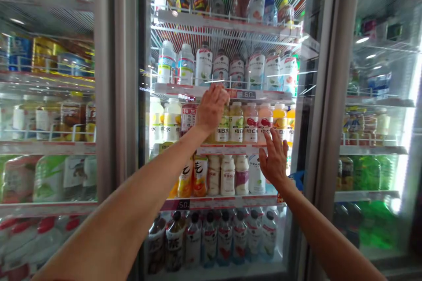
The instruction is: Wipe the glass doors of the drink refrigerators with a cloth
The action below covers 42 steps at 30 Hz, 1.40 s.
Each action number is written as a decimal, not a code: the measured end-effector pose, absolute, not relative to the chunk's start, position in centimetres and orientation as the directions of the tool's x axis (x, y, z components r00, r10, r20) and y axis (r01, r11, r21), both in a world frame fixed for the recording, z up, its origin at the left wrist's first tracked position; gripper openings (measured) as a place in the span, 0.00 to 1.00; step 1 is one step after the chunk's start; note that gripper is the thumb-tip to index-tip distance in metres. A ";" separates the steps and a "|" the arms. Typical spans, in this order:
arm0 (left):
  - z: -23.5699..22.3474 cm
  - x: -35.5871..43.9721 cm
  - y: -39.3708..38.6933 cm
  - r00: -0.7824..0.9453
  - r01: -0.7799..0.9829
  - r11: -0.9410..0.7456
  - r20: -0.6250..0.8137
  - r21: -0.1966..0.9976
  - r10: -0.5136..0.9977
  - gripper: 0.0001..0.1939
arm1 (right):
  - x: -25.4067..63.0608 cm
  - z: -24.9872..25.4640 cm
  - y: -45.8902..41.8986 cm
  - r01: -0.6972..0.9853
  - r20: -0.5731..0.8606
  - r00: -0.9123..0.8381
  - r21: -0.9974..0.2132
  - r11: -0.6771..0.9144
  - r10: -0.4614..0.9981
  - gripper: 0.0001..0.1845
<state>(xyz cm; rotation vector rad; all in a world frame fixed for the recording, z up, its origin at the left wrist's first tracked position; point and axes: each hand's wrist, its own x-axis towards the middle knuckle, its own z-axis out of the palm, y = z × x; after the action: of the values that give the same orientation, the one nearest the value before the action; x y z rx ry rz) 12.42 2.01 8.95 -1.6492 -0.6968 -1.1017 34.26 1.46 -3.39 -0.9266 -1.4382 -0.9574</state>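
Note:
My left hand (213, 107) is raised at the price rail (280, 95) under the second shelf of a lit drinks cooler. Its fingers are curled together. Whether they grip anything is hidden. Just below it stand pale green drink bottles (236, 125), with a dark red drink (189, 116) to its left. Lower and to the right, my right hand (276, 158) is open with its fingers spread, empty. It is nearest to the pink drink bottles (265, 120) and a white-labelled bottle (256, 175); contact with any surface cannot be made out.
Metal door frames (125, 74) flank the cooler, with another upright frame (336, 109) at right. White-labelled bottles (257, 70) line the shelf above. Dark-capped bottles (225, 232) fill the bottom. Neighbouring cooler sections hold more drinks, including green bottles (369, 171).

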 end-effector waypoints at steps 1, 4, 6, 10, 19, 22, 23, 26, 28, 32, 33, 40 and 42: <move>9.2 12.7 2.1 0.400 0.850 -0.347 0.914 -0.397 -0.065 0.21 | 34.4 -3.4 1.5 0.931 0.998 -0.061 0.047 0.361 0.029 0.31; 8.1 14.3 2.5 0.718 0.618 -0.403 0.693 -0.675 -0.059 0.18 | 34.4 -3.2 1.6 0.931 0.999 -0.034 0.024 0.363 0.022 0.31; 7.3 15.1 2.6 0.858 0.444 -0.428 0.511 -0.787 -0.050 0.17 | 34.4 -3.2 1.7 0.930 0.999 -0.032 0.022 0.366 0.020 0.31; 9.0 14.3 2.5 0.630 0.696 -0.400 0.775 -0.596 -0.058 0.20 | 34.9 -3.2 1.6 0.930 0.999 -0.025 0.014 0.368 0.026 0.32; 5.8 15.0 2.3 0.401 0.791 -0.491 0.916 -0.364 -0.033 0.32 | 29.0 -0.4 0.1 0.727 0.984 -0.140 0.176 0.663 -0.108 0.32; 4.8 12.3 1.6 0.465 0.793 -0.461 0.885 -0.398 0.036 0.36 | 25.1 1.6 0.5 0.728 0.988 -0.136 0.147 0.670 -0.069 0.30; 4.6 10.8 1.2 0.511 0.782 -0.444 0.857 -0.436 0.059 0.38 | 23.9 2.3 0.8 0.758 0.993 -0.107 0.109 0.643 -0.043 0.30; 3.9 5.8 0.2 0.531 0.803 -0.367 0.843 -0.470 0.081 0.41 | 20.8 4.4 1.6 0.845 1.000 -0.020 0.014 0.535 0.005 0.30; 3.3 3.1 -0.1 0.435 0.868 -0.304 0.897 -0.392 0.084 0.40 | 19.9 5.6 2.0 0.877 1.000 -0.021 0.021 0.479 -0.005 0.30; 2.0 1.1 -0.2 0.349 0.914 -0.255 0.932 -0.317 0.095 0.37 | 25.2 6.6 3.1 0.910 0.987 -0.153 0.158 0.383 -0.042 0.27; 1.8 1.1 -0.1 0.349 0.914 -0.253 0.933 -0.318 0.087 0.36 | 27.9 6.6 3.6 0.921 0.989 -0.141 0.148 0.360 -0.048 0.27; 0.7 2.3 0.3 0.295 0.924 -0.263 0.955 -0.276 0.032 0.37 | 36.1 4.4 5.2 0.894 0.921 0.330 -0.235 0.382 -0.207 0.29; 0.2 2.6 0.4 0.310 0.920 -0.261 0.950 -0.294 0.024 0.38 | 32.9 3.2 4.7 0.930 0.979 0.140 -0.079 0.358 -0.147 0.33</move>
<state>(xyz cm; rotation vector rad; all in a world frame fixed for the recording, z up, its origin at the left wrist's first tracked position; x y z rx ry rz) 2.63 0.39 0.23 -1.5739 -0.8874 -1.1195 32.90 4.71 3.22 -0.8766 -1.1544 -0.9433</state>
